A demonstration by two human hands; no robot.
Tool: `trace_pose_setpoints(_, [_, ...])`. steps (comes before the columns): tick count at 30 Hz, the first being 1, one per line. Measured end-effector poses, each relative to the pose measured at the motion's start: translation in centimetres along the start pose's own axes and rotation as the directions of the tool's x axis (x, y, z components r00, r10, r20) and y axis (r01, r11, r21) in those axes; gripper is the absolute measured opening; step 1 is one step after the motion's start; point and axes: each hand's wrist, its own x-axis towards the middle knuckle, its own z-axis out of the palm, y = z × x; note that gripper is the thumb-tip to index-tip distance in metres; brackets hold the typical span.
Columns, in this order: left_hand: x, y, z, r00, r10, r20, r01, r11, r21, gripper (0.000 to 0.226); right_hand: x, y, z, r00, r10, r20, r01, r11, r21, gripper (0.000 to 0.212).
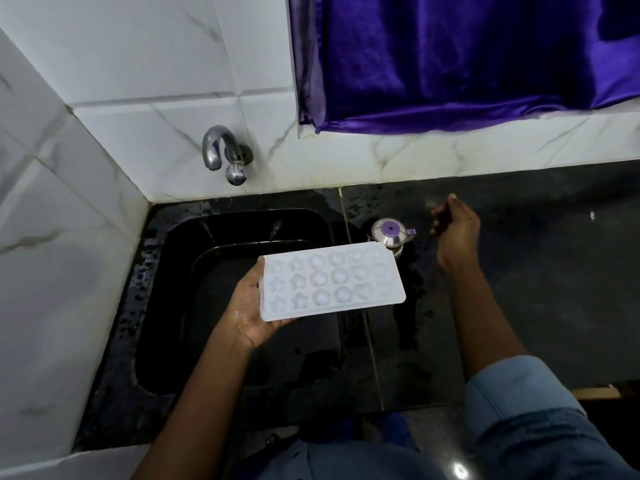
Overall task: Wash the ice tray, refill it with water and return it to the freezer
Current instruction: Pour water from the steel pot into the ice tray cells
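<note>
The white plastic ice tray w/ star, round and heart-shaped pockets [332,282] is held about level over the black sink [242,223], its far end reaching out toward the counter. The left hand [252,310] grips it by the near short end, thumb along the edge and fingers underneath. That hand glistens wet.

Can't tell whether the pockets hold water, ice or nothing, since they just look pale. The curved chrome wall tap [221,150] shows no stream, so I'd put this at the washing stage or thereabouts. Refill prob. not done, freezer nowhere in sight, so most of the job is left.

The right hand [457,230] hovers over the black polished stone counter [536,271], fingers loosely curled and a bit blurred, nothing in it as far as I can see. It's just beside a small steel can w/ purple lid and spout [391,233], not touching it. The counter is splashed wet round the sink.

Behind are white marble-look wall tiles [138,46] and a shiny purple satin curtain [467,53].
</note>
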Motion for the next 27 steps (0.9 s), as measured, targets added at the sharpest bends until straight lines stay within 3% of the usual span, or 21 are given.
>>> trace_pose_setpoints(12, [2.3,-2.7,2.6,0.992,-0.044,-0.117,0.049,0.998,0.044,0.067,6.0,6.8,-0.9,0.976,0.137,0.171,-0.048,0.896,-0.442,0.044])
trace_pose_setpoints(18, [2.0,-4.2,2.8,0.984,-0.032,-0.176,0.039,0.999,0.035,0.066,6.9,9.6,-1.7,0.954,0.169,0.246,-0.019,0.856,-0.516,0.050])
trace_pose_setpoints(22, [1.6,-4.7,2.7,0.979,-0.026,-0.201,0.037,0.998,0.056,0.067,7.1,10.6,-2.2,0.931,0.065,0.359,0.126,0.867,-0.483,0.069])
trace_pose_setpoints(27, [0.8,-5.7,2.9,0.981,-0.013,-0.194,0.022,0.999,0.044,0.070,7.3,10.3,-2.0,0.894,0.092,0.438,0.143,0.868,-0.475,0.066])
